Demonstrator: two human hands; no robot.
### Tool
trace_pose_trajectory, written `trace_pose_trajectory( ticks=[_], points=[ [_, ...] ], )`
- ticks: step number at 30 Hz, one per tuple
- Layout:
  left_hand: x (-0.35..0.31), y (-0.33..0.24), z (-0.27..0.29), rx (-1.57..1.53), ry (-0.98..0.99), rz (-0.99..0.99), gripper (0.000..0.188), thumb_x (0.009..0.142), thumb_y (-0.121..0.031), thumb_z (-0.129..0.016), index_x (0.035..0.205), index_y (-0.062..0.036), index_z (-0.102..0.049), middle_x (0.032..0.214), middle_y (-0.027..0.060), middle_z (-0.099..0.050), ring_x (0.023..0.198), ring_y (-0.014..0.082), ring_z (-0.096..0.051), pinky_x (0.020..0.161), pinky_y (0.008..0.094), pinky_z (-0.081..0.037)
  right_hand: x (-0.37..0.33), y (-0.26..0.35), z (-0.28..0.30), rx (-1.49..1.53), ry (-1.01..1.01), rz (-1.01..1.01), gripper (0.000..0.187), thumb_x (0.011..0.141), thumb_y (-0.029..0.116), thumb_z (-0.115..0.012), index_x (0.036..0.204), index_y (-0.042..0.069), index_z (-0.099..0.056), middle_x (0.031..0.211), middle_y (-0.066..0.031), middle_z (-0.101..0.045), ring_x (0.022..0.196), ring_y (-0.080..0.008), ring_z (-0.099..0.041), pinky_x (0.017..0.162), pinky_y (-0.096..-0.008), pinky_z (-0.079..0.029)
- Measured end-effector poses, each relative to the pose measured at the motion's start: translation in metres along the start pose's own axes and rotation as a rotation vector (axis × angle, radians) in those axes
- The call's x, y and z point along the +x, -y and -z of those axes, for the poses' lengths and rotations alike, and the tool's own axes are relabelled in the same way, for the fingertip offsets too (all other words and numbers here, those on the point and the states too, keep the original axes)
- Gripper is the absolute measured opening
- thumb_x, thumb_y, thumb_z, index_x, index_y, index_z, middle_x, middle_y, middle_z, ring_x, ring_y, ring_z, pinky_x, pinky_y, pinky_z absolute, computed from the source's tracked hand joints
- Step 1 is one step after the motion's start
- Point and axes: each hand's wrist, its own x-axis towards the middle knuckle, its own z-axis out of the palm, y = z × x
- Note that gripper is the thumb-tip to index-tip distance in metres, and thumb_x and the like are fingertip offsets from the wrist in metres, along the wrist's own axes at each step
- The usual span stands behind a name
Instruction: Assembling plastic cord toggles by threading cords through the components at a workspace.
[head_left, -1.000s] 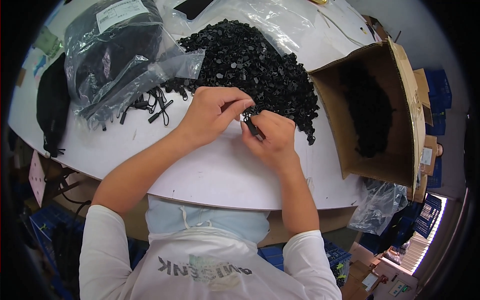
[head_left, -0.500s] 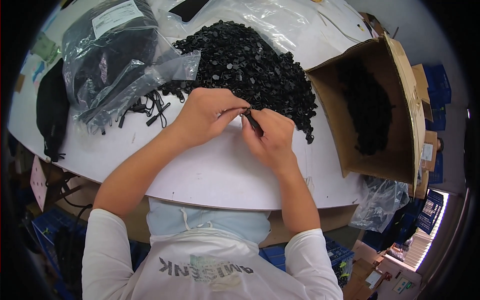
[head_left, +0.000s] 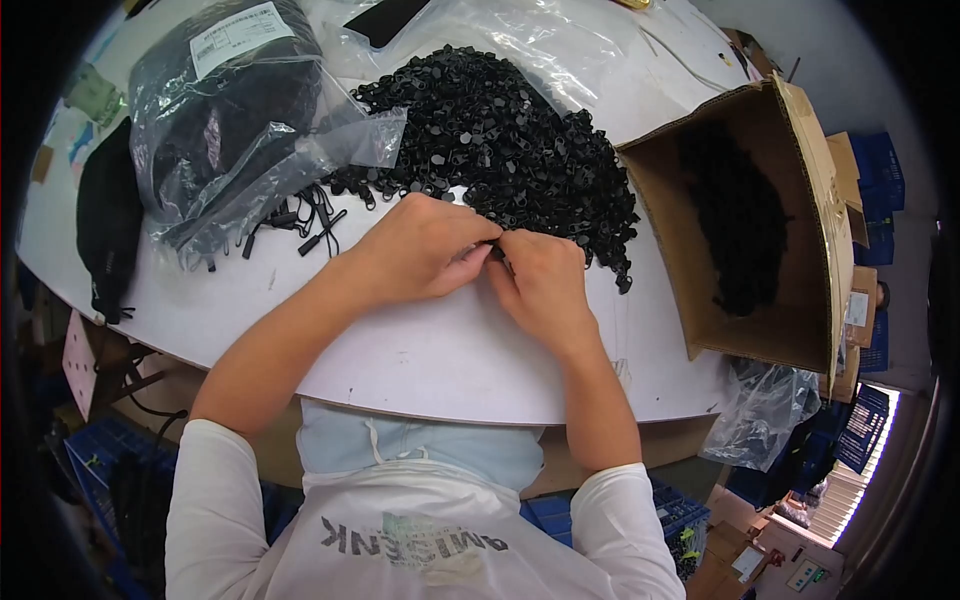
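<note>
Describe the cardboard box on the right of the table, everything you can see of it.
The cardboard box is plain brown corrugated card, lying tipped on its side at the right edge of the white table, its open mouth facing the person. Flaps are folded outward along the right rim. Inside, a dark heap of small black parts lies against the inner wall. The pile of black parts on the table comes close to its left corner. Neither hand touches it.

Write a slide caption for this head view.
Both hands, left hand and right hand, pinch a small black part beside a pile of black parts.
</note>
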Motion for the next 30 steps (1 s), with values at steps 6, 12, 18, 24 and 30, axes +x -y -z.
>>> trace_pose_trajectory(
  ticks=[6,12,18,24,30],
  points=[
    [0.004,-0.007,0.005,0.108,-0.191,0.118,0.011,0.076,-0.005,-0.065,0.086,-0.0032,-0.063,0.070,0.0060,-0.059,0.057,0.0196,-0.058,0.052,0.0304,-0.045,0.004,0.003,0.002,0.173,-0.080,-0.032,0.015,0.075,0.013,-0.067,0.068,0.005,-0.057,0.059,-0.0090,-0.055,0.051,-0.0252,-0.056,0.046,-0.0370,-0.043],
    [-0.002,-0.017,-0.009,-0.836,-0.111,0.289,0.011,0.080,0.002,-0.065,0.090,-0.0026,-0.063,0.094,0.0047,-0.051,0.081,0.0082,-0.049,0.066,0.0204,-0.041,0.000,-0.001,0.007,0.339,-0.161,-0.027,0.019,0.070,0.012,-0.070,0.063,0.004,-0.055,0.054,-0.0074,-0.051,0.044,-0.0217,-0.052,0.043,-0.0320,-0.040],
    [0.004,-0.018,-0.004,-0.459,-0.095,0.048,0.013,0.072,0.000,-0.071,0.082,-0.0033,-0.064,0.080,0.0037,-0.055,0.065,0.0097,-0.052,0.055,0.0211,-0.039,-0.003,-0.002,-0.001,0.370,-0.158,0.008,0.017,0.068,0.013,-0.070,0.064,0.004,-0.056,0.055,-0.0076,-0.052,0.046,-0.0229,-0.053,0.043,-0.0328,-0.040],
    [0.006,-0.013,-0.005,-0.174,-0.394,0.004,0.016,0.066,0.002,-0.072,0.077,-0.0042,-0.063,0.075,0.0041,-0.055,0.059,0.0110,-0.053,0.050,0.0229,-0.042,-0.001,0.006,0.004,0.346,-0.091,-0.050,0.012,0.070,0.013,-0.069,0.068,0.004,-0.060,0.057,-0.0072,-0.055,0.050,-0.0230,-0.056,0.045,-0.0337,-0.042],
    [0.007,-0.003,0.001,-0.011,-0.307,-0.013,0.014,0.066,0.000,-0.072,0.076,-0.0046,-0.062,0.076,0.0047,-0.055,0.063,0.0163,-0.055,0.051,0.0269,-0.045,-0.002,0.004,-0.002,0.113,-0.131,0.113,0.016,0.071,0.014,-0.069,0.064,0.006,-0.057,0.059,-0.0058,-0.056,0.052,-0.0223,-0.057,0.045,-0.0340,-0.043]
  ],
)
